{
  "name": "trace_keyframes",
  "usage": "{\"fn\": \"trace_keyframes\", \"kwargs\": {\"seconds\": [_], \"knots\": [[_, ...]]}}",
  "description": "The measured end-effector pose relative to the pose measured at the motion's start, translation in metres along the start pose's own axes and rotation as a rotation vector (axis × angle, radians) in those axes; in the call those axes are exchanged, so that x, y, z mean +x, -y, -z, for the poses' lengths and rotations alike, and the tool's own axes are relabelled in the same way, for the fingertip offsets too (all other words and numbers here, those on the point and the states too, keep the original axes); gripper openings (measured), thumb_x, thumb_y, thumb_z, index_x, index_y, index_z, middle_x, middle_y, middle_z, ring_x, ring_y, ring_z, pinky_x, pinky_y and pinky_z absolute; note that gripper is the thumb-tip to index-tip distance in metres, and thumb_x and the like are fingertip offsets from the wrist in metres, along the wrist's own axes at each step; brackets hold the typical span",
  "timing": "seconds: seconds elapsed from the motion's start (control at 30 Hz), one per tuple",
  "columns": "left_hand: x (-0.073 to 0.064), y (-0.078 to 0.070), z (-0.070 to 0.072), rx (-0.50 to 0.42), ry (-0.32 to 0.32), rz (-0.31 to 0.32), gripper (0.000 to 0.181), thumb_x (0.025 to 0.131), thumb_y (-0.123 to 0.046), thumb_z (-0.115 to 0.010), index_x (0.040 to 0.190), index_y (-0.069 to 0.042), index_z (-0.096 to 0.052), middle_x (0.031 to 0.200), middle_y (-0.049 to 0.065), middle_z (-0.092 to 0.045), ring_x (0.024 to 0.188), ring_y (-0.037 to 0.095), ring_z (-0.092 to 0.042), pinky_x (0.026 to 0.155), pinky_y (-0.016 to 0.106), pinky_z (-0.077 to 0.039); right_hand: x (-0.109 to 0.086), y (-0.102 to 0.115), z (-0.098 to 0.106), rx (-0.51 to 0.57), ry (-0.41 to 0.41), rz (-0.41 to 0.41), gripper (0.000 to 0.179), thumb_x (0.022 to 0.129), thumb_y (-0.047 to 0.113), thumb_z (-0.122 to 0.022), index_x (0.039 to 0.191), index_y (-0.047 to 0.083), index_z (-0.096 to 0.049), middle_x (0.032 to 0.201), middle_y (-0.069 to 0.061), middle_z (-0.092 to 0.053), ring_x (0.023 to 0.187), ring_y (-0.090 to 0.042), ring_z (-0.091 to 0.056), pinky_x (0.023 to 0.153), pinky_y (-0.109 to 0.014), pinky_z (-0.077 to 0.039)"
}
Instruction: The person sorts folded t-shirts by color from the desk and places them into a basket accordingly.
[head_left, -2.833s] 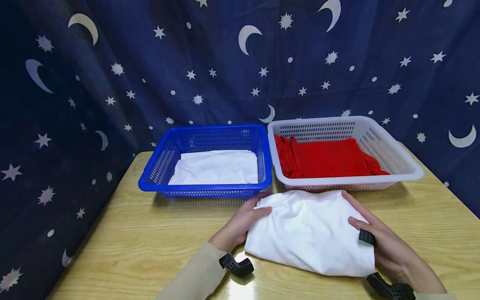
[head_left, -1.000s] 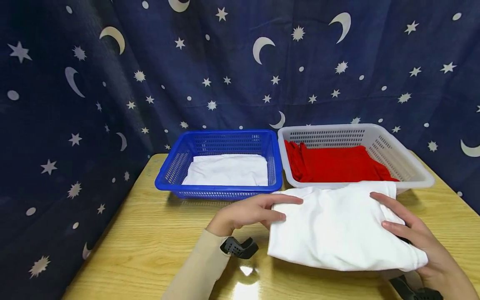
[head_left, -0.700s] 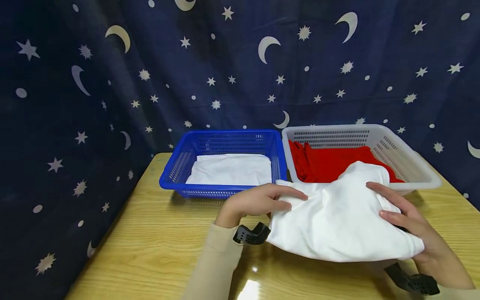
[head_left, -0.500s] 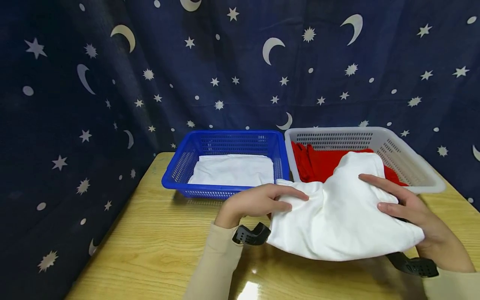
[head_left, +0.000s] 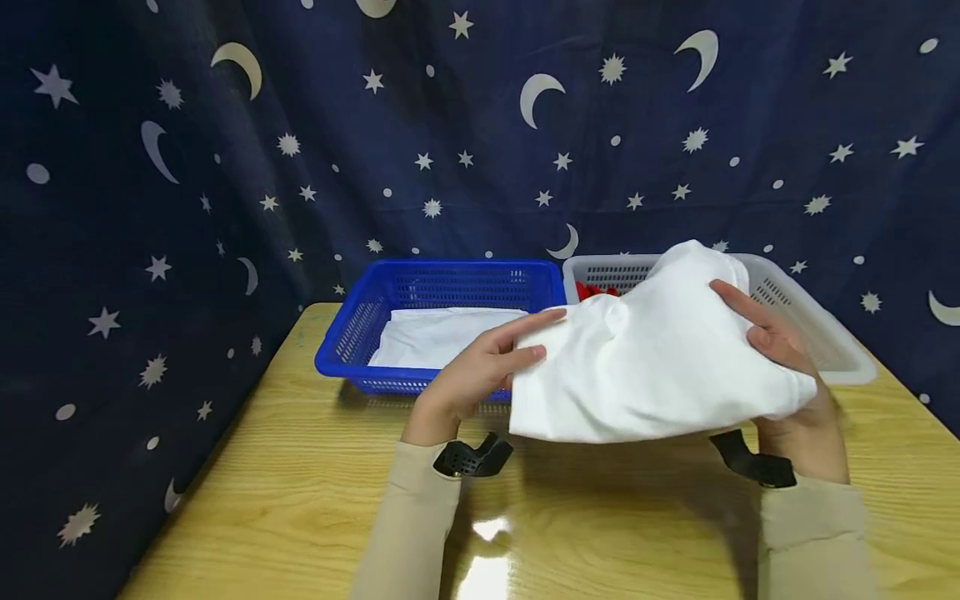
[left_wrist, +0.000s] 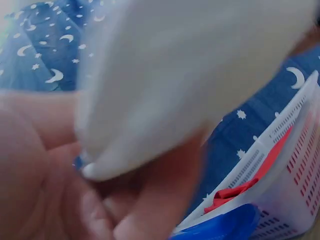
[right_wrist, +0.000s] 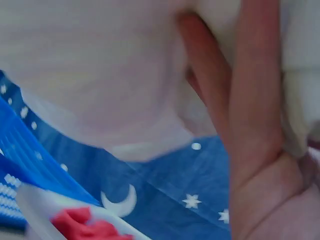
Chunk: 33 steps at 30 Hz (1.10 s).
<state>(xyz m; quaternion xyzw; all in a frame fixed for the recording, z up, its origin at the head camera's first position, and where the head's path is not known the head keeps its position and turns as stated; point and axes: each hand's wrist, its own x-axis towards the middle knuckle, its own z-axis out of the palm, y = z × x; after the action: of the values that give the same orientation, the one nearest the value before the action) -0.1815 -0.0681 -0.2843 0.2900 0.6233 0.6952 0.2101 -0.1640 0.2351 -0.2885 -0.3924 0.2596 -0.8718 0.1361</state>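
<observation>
A folded white cloth is held up off the table between both hands. My left hand pinches its left end, thumb and forefinger on top and the other fingers below. At the right end my right hand grips it, with thumb and forefinger on the upper face. The far right corner sticks up in front of the white basket. In the left wrist view the cloth is blurred between thumb and fingers. From the right wrist, fingers reach along the cloth's underside.
To the left of the white basket stands a blue basket with another folded white cloth inside. Red cloth in the white basket is mostly hidden. Behind the wooden table hangs a dark blue curtain with moons and stars.
Both hands have raised the white cloth higher above the table and carried it toward the baskets. Its right part now covers most of the red cloth, which was in plain sight before.
</observation>
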Motion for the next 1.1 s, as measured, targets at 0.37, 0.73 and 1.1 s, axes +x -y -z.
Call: {"fn": "trace_keyframes", "kwargs": {"seconds": [0.37, 0.73, 1.1], "knots": [[0.009, 0.019, 0.021, -0.123, -0.281, -0.175, 0.039, 0.095, -0.018, -0.041, 0.133, -0.014, -0.043, 0.139, -0.006, -0.033, 0.121, 0.018, -0.037, 0.090, 0.032, -0.039, 0.033, -0.047, 0.036, 0.306, -0.317, 0.154, 0.043, 0.089, 0.004, -0.044, 0.132, 0.005, -0.040, 0.126, -0.013, -0.047, 0.104, -0.029, -0.051, 0.083, -0.036, -0.046], [0.003, 0.024, 0.038, -0.182, -0.428, -0.156, 0.042, 0.087, -0.019, -0.055, 0.128, -0.019, -0.048, 0.123, 0.007, -0.044, 0.083, 0.016, -0.056, 0.064, 0.025, -0.049, 0.050, -0.086, 0.044, 0.440, -0.416, 0.200, 0.045, 0.091, 0.011, -0.044, 0.135, 0.009, -0.037, 0.133, -0.006, -0.041, 0.113, -0.025, -0.044, 0.099, -0.035, -0.031], [-0.007, 0.027, 0.061, -0.219, -0.599, -0.202, 0.040, 0.088, -0.013, -0.053, 0.128, -0.018, -0.049, 0.131, 0.004, -0.040, 0.096, 0.018, -0.052, 0.074, 0.027, -0.046, 0.055, -0.109, 0.039, 0.192, -0.484, 0.059, 0.060, 0.087, 0.017, -0.053, 0.140, 0.024, -0.026, 0.144, 0.001, -0.018, 0.129, -0.018, -0.020, 0.100, -0.035, -0.028]]}}
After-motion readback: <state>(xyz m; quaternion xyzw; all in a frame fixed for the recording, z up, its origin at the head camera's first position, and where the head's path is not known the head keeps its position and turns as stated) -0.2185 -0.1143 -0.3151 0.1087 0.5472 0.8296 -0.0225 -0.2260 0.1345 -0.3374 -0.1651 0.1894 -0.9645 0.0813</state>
